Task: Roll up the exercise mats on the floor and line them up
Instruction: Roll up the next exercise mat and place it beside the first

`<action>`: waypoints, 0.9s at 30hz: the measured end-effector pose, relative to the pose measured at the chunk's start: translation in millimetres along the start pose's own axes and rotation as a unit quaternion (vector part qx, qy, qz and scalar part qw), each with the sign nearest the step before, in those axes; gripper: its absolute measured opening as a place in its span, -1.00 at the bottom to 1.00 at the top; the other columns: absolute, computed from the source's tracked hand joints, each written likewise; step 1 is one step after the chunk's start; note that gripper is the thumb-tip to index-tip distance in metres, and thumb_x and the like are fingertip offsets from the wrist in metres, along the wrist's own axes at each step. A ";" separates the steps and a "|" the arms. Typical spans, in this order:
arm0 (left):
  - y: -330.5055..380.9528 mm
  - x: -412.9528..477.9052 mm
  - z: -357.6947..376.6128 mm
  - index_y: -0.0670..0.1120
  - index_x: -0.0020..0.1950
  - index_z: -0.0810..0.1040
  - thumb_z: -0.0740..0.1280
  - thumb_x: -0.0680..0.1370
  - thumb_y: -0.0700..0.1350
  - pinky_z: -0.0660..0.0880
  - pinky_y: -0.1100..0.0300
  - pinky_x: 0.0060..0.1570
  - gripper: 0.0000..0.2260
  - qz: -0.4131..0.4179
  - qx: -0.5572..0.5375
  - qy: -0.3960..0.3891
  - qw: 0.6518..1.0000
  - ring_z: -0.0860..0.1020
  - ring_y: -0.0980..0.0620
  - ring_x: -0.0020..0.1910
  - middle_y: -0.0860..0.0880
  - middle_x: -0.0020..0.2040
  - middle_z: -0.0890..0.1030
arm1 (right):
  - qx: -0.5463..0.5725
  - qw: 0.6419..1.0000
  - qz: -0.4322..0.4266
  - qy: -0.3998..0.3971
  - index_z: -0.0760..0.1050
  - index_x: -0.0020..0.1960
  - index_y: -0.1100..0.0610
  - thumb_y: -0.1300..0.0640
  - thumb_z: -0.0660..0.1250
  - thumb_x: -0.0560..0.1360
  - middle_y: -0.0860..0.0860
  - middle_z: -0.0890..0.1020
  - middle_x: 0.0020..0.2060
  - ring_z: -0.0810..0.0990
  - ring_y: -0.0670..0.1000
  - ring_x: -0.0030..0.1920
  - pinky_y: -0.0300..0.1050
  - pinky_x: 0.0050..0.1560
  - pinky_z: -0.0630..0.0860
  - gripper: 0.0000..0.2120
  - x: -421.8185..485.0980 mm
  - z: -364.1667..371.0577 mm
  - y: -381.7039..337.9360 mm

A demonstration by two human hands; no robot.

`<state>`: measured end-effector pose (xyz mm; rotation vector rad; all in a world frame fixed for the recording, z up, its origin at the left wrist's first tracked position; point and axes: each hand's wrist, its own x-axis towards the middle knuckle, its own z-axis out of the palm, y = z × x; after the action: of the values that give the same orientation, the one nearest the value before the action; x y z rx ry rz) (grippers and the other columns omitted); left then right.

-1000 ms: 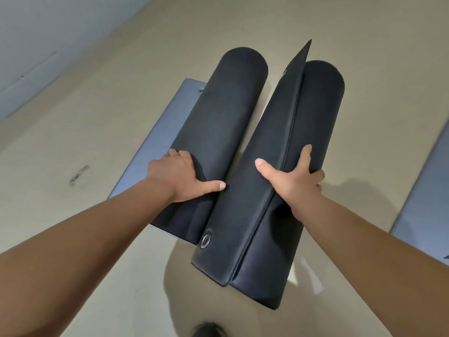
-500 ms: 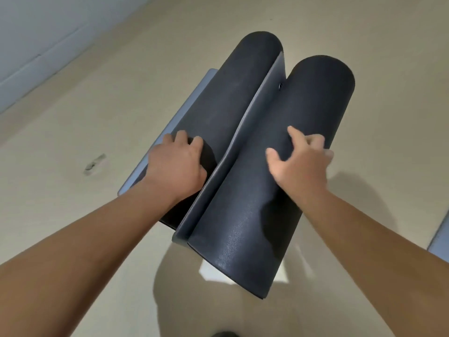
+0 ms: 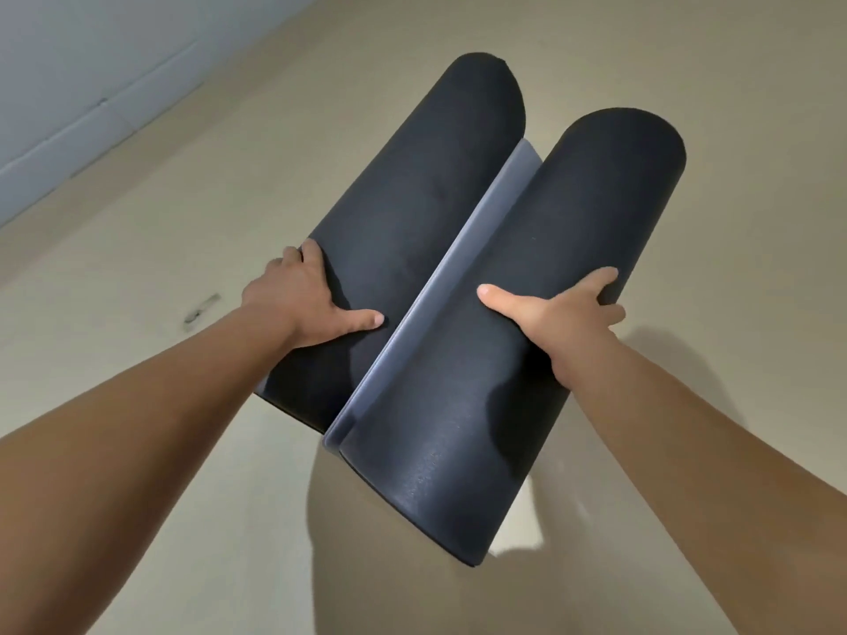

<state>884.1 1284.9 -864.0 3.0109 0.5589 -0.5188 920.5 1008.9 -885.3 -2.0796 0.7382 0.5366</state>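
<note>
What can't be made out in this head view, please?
Head view:
1. Fingertips of the right hand: hidden behind the right roll.
2. Near end of the left roll: partly covered by the left forearm and the grey flap.
3. The floor mark: too small to identify.

We see the left forearm [image 3: 160, 428] at the lower left of the frame and the right forearm [image 3: 687, 428] at the lower right, both bare along their visible length, ending in a bare left hand [image 3: 302, 304] and right hand [image 3: 563, 309] with short thumbnails.
</note>
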 end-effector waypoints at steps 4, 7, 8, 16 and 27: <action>-17.8 13.1 -8.8 0.01 0.56 0.29 0.32 0.16 0.71 0.47 -0.17 0.28 0.17 -0.019 0.020 -0.011 1.000 0.31 -0.24 0.44 -0.14 0.38 0.36 | -0.037 0.991 -0.129 0.001 -0.01 0.66 -0.34 -0.43 0.50 0.33 -0.02 0.18 0.33 0.31 0.19 0.40 0.13 0.36 0.48 0.06 -0.1 -13.6 17.3; -30.3 23.5 -19.2 0.02 0.53 0.38 0.37 0.21 0.67 0.48 -0.11 0.26 0.07 -0.012 -0.003 -0.028 1.000 0.42 -0.25 0.39 -0.13 0.34 0.44 | -0.043 0.982 -0.181 0.039 0.09 0.63 -0.34 -0.49 0.51 0.27 -0.08 0.11 0.50 0.20 0.15 0.51 0.13 0.40 0.45 0.06 2.1 -7.9 22.4; -35.4 26.0 -23.4 0.05 0.54 0.39 0.41 0.25 0.63 0.48 -0.08 0.24 0.02 -0.010 -0.022 -0.028 0.999 0.48 -0.24 0.37 -0.11 0.36 0.50 | -0.038 0.981 -0.189 0.040 0.10 0.63 -0.35 -0.49 0.51 0.25 -0.11 0.05 0.56 0.16 0.14 0.56 0.15 0.44 0.43 0.07 3.8 -1.8 19.0; -49.4 26.9 -17.4 0.06 0.65 0.20 0.38 0.41 0.52 0.47 -0.09 0.36 -0.04 -0.006 -0.055 -0.041 0.998 0.49 -0.27 0.42 -0.09 0.50 0.52 | -0.110 0.965 -0.221 0.087 0.06 0.59 -0.36 -0.58 0.41 0.19 -0.02 -0.03 0.61 0.07 0.23 0.57 0.30 0.45 0.39 0.07 11.6 47.9 -25.5; -34.7 10.1 -6.7 0.05 0.55 0.29 0.29 0.42 0.54 0.51 -0.17 0.24 -0.14 0.029 -0.002 0.054 0.998 0.43 -0.32 0.36 -0.13 0.43 0.46 | -0.211 0.953 -0.210 0.062 -0.03 0.64 -0.33 -0.54 0.42 0.26 0.00 -0.08 0.63 0.03 0.30 0.57 0.39 0.36 0.45 0.09 2.1 48.9 -50.2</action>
<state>882.8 1321.5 -860.2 3.0546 0.4742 -0.3518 950.5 1072.3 -884.7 -2.5962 0.2371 0.3439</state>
